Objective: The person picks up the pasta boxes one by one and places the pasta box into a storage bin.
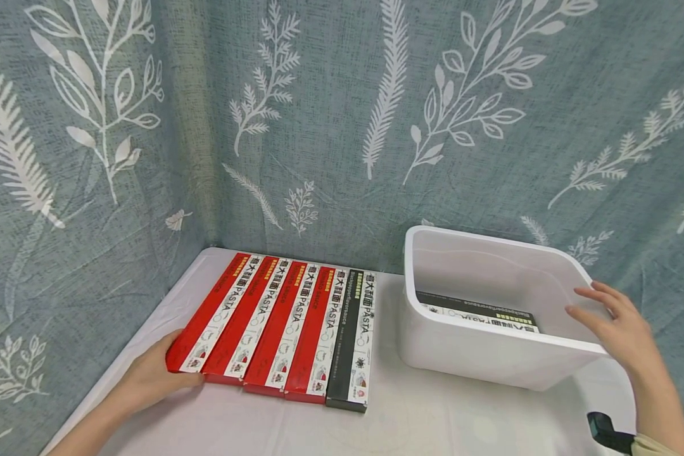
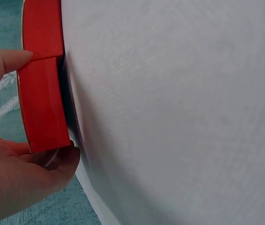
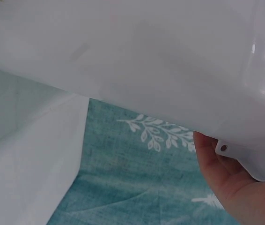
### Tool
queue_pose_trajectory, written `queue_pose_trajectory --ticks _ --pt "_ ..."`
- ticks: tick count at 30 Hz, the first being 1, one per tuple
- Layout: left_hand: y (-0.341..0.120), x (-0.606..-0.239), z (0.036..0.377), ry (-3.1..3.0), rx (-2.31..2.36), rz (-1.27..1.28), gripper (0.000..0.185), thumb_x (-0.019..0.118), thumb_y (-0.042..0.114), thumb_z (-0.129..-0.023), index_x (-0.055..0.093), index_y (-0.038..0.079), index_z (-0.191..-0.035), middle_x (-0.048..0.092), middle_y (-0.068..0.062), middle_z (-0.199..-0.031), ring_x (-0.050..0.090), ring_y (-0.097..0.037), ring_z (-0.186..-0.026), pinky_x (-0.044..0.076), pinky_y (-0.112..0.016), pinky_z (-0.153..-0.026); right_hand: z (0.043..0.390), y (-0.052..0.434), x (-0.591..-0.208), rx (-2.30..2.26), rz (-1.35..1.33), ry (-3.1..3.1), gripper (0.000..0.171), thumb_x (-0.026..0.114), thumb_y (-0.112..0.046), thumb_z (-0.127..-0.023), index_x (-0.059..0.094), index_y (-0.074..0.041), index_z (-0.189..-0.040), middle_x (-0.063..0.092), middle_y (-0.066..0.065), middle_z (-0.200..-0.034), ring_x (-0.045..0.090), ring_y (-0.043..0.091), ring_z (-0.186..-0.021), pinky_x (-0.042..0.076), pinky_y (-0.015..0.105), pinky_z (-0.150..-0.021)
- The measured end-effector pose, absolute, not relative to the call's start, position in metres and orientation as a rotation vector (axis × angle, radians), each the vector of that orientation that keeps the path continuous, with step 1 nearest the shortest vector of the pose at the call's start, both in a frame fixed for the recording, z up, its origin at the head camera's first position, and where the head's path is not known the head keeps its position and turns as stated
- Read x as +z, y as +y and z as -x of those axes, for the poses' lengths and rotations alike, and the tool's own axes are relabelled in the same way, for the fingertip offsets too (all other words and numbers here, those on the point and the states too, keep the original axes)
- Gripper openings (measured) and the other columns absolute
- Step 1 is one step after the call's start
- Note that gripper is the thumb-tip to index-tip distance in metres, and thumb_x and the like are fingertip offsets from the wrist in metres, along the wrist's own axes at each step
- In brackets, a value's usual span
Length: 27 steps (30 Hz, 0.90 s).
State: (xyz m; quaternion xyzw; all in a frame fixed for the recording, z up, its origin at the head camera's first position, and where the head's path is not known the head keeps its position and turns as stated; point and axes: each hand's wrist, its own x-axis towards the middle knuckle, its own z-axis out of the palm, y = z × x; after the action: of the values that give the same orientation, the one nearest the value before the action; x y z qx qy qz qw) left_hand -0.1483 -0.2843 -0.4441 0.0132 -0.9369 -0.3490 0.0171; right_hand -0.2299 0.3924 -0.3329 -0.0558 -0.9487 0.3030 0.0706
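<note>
My left hand [image 1: 151, 375] grips the near end of the leftmost red pasta box [image 1: 208, 323]. In the left wrist view the thumb lies at the seam between this red box [image 2: 43, 105] and its neighbour, with the fingers round the other side. Several red boxes lie side by side, and a black pasta box [image 1: 350, 342] closes the row on the right. My right hand [image 1: 621, 326] holds the right end of a white plastic bin [image 1: 479, 358], fingers over the rim. Inside the bin lies another black-and-white pasta box [image 1: 473, 310].
The row of boxes and the bin stand on a white-covered table [image 1: 422, 418]. A blue-green curtain [image 1: 330, 126] with white leaf prints hangs behind and to the left, close to the far ends of the boxes and the bin's back.
</note>
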Motion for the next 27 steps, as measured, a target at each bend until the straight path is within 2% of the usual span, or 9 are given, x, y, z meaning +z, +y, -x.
queue_pose_trajectory --ticks 4,10,17,24,27 --pt "-0.287 -0.438 0.146 -2.908 -1.112 -0.100 0.090 0.079 0.027 -0.075 0.032 -0.010 -0.143 0.054 -0.031 -0.125 0.055 -0.037 -0.105 0.045 -0.044 -0.081 0.229 0.393 -0.332 0.913 0.167 -2.853 0.071 0.055 -0.044 -0.097 0.037 0.007 -0.144 0.006 0.027 -0.158 0.004 0.060 -0.137 0.016 0.081 -0.092" --pt "-0.291 -0.427 0.147 -2.919 -1.226 -0.234 0.090 0.071 0.033 -0.086 0.021 -0.006 -0.150 0.043 -0.036 -0.133 0.048 -0.042 -0.113 0.043 -0.044 -0.083 0.229 0.393 -0.331 0.913 0.157 -2.859 0.071 0.055 -0.044 -0.097 0.037 0.007 -0.144 0.006 0.027 -0.158 0.005 0.060 -0.137 0.016 0.081 -0.091" --pt "-0.293 -0.423 0.146 -2.805 -1.380 -0.349 0.088 0.066 0.036 -0.090 0.017 0.000 -0.154 0.036 -0.035 -0.137 0.041 -0.042 -0.116 0.041 -0.040 -0.080 0.229 0.393 -0.333 0.908 0.153 -2.854 0.071 0.055 -0.044 -0.097 0.038 0.007 -0.144 0.007 0.028 -0.158 0.005 0.060 -0.137 0.015 0.081 -0.092" --pt "-0.290 -0.420 0.145 -2.645 -1.504 -0.391 0.086 0.065 0.034 -0.092 0.014 0.004 -0.155 0.036 -0.031 -0.140 0.041 -0.032 -0.113 0.045 -0.021 -0.070 0.230 0.393 -0.333 0.902 0.159 -2.849 0.071 0.055 -0.044 -0.097 0.038 0.006 -0.144 0.007 0.027 -0.158 0.004 0.060 -0.137 0.015 0.081 -0.092" --pt "-0.289 -0.418 0.146 -2.616 -1.518 -0.393 0.085 0.064 0.032 -0.092 0.014 0.003 -0.155 0.033 -0.031 -0.142 0.039 -0.033 -0.115 0.046 -0.019 -0.067 0.230 0.392 -0.334 0.900 0.158 -2.848 0.071 0.055 -0.044 -0.097 0.038 0.006 -0.144 0.008 0.027 -0.158 0.004 0.060 -0.137 0.015 0.081 -0.092"
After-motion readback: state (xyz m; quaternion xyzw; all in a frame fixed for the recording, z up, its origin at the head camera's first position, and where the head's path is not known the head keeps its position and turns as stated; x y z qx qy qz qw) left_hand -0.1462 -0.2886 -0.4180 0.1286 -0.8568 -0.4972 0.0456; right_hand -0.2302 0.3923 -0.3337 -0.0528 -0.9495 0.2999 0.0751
